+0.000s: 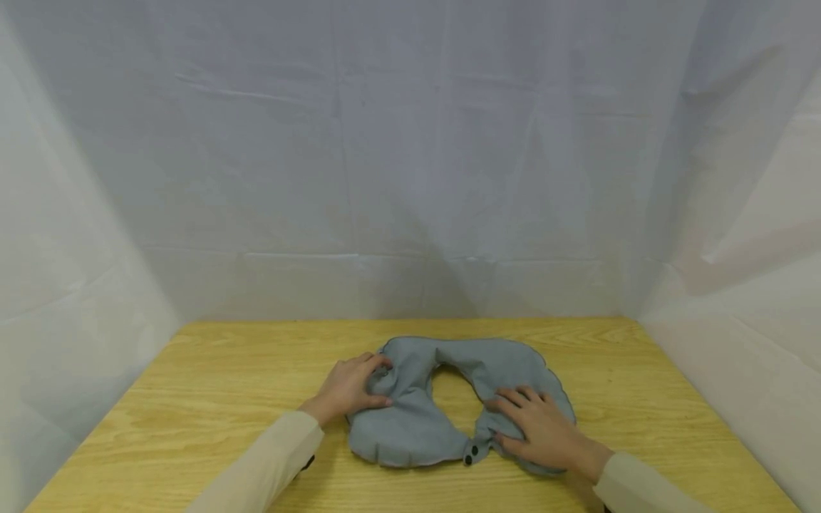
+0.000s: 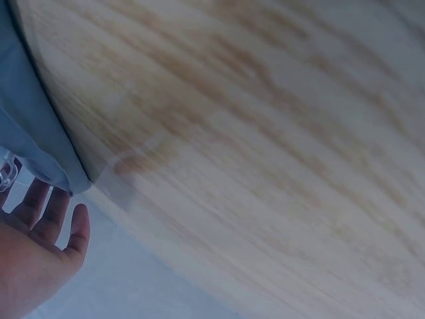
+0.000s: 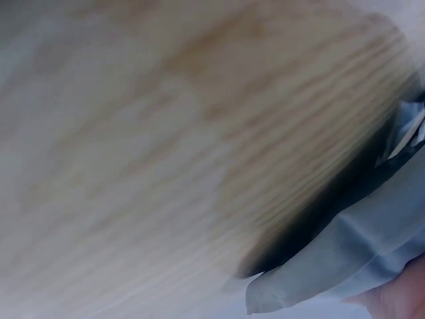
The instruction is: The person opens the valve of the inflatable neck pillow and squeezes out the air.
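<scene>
So the gray U-shaped neck pillow (image 1: 410,436) was lying flat on the wood-grain table (image 1: 224,406), kinda toward the near side and a bit right of center in the head view. Its rounded part pointed away from the person and its two ends sat at the near side, with a short tab carrying two dark snaps (image 1: 472,452) between them. You could see bare tabletop through the hole in the middle.

The left hand (image 1: 349,388) was on the outer left side, thumb and index finger held wide apart and both touching the fabric, so no tight pinch there. From the left wrist, some of its fingers went out of sight at the pillow's edge, right by a small clear plastic piece (image 2: 8,171), too cut off to make out.

The right hand (image 1: 545,431) rested palm down on the right lobe, fingers spread, not clamped round anything. The right wrist view barely caught it.

Both arms had cream sleeves (image 1: 263,463), and wrinkled whitish sheeting (image 1: 385,157) hung behind the table and along both sides.
</scene>
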Demonstrator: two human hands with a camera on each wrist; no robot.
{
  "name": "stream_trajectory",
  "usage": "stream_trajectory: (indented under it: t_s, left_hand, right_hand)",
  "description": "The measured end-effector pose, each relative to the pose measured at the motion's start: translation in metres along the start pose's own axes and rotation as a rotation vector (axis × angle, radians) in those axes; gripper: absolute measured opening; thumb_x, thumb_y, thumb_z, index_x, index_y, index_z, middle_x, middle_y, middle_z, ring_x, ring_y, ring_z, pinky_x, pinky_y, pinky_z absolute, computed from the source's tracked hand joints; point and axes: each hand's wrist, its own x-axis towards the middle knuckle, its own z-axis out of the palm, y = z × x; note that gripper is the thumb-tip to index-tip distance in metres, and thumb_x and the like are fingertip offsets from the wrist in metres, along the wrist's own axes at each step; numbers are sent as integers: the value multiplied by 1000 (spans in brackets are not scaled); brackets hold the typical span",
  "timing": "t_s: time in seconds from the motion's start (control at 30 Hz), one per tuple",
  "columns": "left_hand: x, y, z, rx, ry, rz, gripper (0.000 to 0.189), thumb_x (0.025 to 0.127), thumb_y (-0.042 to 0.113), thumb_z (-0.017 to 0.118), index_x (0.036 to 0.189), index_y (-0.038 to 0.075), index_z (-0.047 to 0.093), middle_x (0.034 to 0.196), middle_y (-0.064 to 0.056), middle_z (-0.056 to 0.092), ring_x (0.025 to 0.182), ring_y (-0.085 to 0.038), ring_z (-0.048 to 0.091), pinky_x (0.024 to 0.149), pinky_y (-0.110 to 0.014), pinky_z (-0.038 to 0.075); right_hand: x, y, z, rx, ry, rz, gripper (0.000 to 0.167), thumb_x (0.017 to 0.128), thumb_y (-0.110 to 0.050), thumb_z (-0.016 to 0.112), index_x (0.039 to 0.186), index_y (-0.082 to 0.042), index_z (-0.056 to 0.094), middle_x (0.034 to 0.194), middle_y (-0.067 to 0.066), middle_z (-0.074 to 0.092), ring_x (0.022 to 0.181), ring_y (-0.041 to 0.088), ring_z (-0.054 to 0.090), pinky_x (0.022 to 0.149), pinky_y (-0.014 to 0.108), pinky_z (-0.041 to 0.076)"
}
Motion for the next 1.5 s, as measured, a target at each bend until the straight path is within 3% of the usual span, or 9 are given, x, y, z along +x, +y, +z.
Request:
stream_trajectory:
  t_s: [0.27,0.63,0.83,1.27,1.5]
  left_hand:
    - [-1,-1,-1,-13,-12,-12,57,70,43,76,116,17,57,111,-3,60,98,-23,60,82,-44,46]
    - [-1,1,-3,-8,-19,-20,57,69,43,76,116,17,57,112,-3,60,100,-23,59,82,-44,45]
    - [0,0,-3,-18,-15,-14,56,69,42,76,116,17,57,112,-3,60,99,-23,60,82,-44,46]
    - [-1,-2,0,-17,-19,5,56,71,43,75,117,17,56,113,-3,60,100,-24,59,83,-44,46]
    - [-2,-1,1,-23,-11,0,55,71,42,75,116,17,57,112,-2,60,99,-24,60,83,-45,45]
  right_hand:
    - [-1,4,-1,124,55,66,64,80,-59,57,130,-22,46,130,5,48,116,31,47,80,62,39]
    - [-10,17,-6,-35,81,163,82,68,-71,59,132,-22,45,133,11,43,116,46,39,80,68,34]
    - [-11,19,-5,15,39,175,88,65,-73,61,134,-21,43,133,11,42,120,52,35,80,71,32]
    - [-9,23,-2,192,21,142,76,69,-55,70,129,-14,47,130,17,45,118,57,32,83,73,28]
    - [-7,20,-3,212,28,101,69,73,-47,69,127,-9,48,126,19,48,114,54,39,88,70,27]
